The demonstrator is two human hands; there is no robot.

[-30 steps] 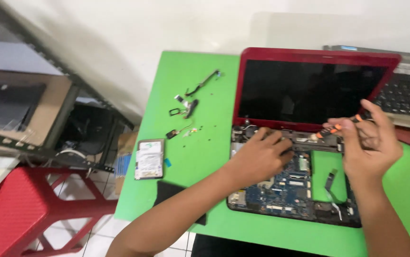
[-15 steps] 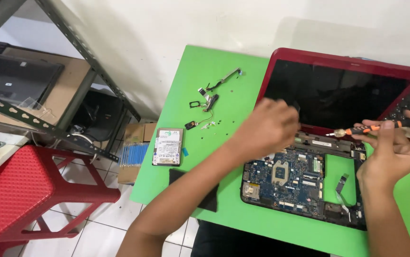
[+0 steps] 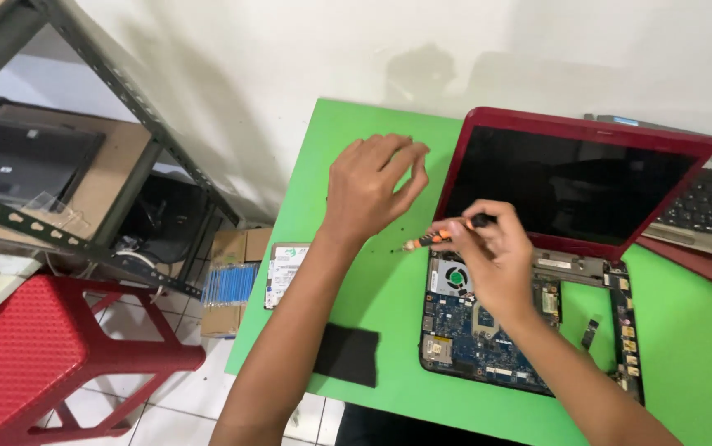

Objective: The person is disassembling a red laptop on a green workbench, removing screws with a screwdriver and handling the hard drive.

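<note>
From where I watch, the left hand (image 3: 372,186) has lifted off the opened red laptop (image 3: 574,248) and now hangs over the green table (image 3: 356,272), fingers loosely curled and holding nothing, covering the spot where the small loose parts lay half a second ago. The right hand (image 3: 492,256) has swung in from the laptop's right hinge and is closed around the orange-handled screwdriver (image 3: 438,238), its tip pointing left just past the exposed board's fan corner, so I judge the work has shifted to that side.

White wall (image 3: 290,49), metal shelving (image 3: 125,140), red plastic stool (image 3: 34,347), tiled floor (image 3: 182,405).
</note>
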